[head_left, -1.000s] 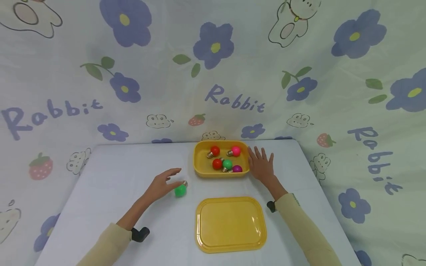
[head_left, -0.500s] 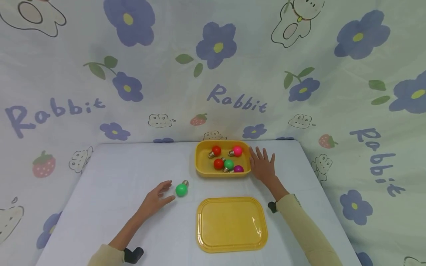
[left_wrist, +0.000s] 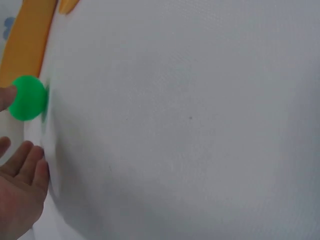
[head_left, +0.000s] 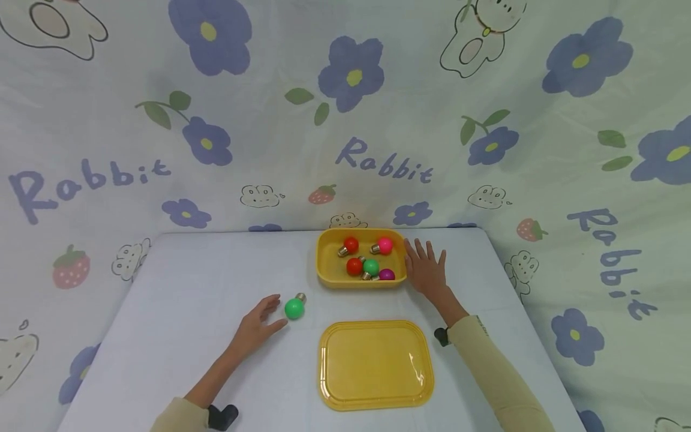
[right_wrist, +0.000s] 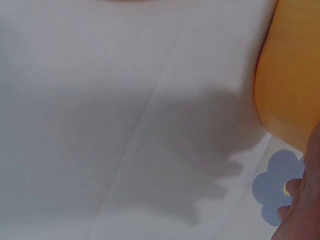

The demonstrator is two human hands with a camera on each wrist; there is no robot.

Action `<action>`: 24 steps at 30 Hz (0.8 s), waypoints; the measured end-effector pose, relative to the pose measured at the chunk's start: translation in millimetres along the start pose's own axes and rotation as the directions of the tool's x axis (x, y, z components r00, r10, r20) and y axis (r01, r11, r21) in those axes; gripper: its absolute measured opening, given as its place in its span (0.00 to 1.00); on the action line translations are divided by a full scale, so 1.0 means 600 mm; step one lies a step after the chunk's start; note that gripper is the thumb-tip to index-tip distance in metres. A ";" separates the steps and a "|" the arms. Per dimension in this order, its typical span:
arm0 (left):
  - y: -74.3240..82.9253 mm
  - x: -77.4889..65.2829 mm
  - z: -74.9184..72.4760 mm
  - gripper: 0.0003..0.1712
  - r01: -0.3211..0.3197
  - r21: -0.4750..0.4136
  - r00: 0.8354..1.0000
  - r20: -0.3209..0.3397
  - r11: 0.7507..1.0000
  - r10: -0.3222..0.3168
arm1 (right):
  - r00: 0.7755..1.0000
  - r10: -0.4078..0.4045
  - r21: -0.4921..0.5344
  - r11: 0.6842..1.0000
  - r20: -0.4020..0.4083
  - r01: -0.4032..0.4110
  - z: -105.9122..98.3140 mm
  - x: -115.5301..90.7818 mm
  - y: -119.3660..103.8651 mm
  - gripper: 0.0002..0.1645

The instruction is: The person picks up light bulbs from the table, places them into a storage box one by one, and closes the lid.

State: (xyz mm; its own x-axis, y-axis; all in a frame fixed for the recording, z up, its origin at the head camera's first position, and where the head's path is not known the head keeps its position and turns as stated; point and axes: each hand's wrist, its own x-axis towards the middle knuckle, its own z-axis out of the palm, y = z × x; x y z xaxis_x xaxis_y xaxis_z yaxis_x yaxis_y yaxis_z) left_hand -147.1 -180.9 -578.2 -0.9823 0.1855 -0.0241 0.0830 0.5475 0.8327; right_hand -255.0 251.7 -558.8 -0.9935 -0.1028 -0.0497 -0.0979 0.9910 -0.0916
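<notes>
On the white worktop (head_left: 227, 264), the right hand (head_left: 429, 273) spreads its fingers beside the yellow bin (head_left: 345, 285); the left hand (head_left: 255, 329) has fingers parted from its thumb, just beside the green light bulb (head_left: 295, 306) — probably light, breakable, best held round the globe. Only the head view shows its metal base (head_left: 301, 297).

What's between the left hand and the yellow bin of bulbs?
The loose green bulb, in the head view: it lies between the left hand and the yellow bin, with bare white tabletop from bulb to bin.

A white table (head_left: 216, 264) bears bulb (head_left: 294, 308), box (head_left: 360, 285), tray (head_left: 372, 366).
</notes>
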 end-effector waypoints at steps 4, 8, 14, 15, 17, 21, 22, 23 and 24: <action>-0.002 0.003 0.010 0.41 0.010 -0.016 1.000 -0.028 1.000 -0.011 | 1.000 0.002 0.006 1.000 -0.002 -0.002 0.001 0.001 0.001 0.34; 0.000 0.007 0.018 0.43 0.011 -0.020 0.999 -0.035 1.000 -0.012 | 1.000 0.006 0.009 1.000 -0.004 -0.006 0.001 0.003 0.001 0.34; 0.002 0.013 0.029 0.43 0.036 -0.004 0.999 -0.026 0.999 -0.036 | 1.000 0.019 0.020 1.000 0.015 -0.019 0.002 0.002 0.000 0.34; 0.003 0.014 0.030 0.43 0.039 -0.001 0.999 -0.025 0.999 -0.039 | 1.000 0.021 0.018 1.000 0.015 -0.021 0.002 0.002 -0.001 0.35; 0.006 0.014 0.032 0.43 0.046 -0.005 0.999 -0.027 0.999 -0.046 | 1.000 0.025 0.017 1.000 0.015 -0.025 0.002 0.002 -0.001 0.35; 0.009 0.016 0.036 0.43 0.061 0.007 0.998 -0.033 0.998 -0.061 | 1.000 0.028 0.018 0.999 0.008 -0.029 0.002 0.002 -0.002 0.35; 0.010 0.017 0.037 0.42 0.063 0.009 0.997 -0.036 0.998 -0.063 | 1.000 0.029 0.020 0.999 0.006 -0.029 0.002 0.003 -0.002 0.35; 0.009 0.018 0.038 0.42 0.060 0.015 0.998 -0.036 0.998 -0.059 | 1.000 0.029 0.023 0.999 0.004 -0.029 0.002 0.003 -0.002 0.35; 0.010 0.019 0.039 0.41 0.060 0.016 0.998 -0.036 0.998 -0.060 | 1.000 0.028 0.024 0.999 0.002 -0.029 0.003 0.003 -0.002 0.35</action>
State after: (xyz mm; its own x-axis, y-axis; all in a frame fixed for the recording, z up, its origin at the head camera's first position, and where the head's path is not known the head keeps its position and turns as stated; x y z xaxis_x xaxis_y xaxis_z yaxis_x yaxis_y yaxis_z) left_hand -153.7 -156.2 -586.7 -0.9910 0.1230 -0.0537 0.0264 0.5710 0.8205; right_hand -256.4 250.5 -560.4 -0.9957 -0.0747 -0.0548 -0.0681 0.9911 -0.1140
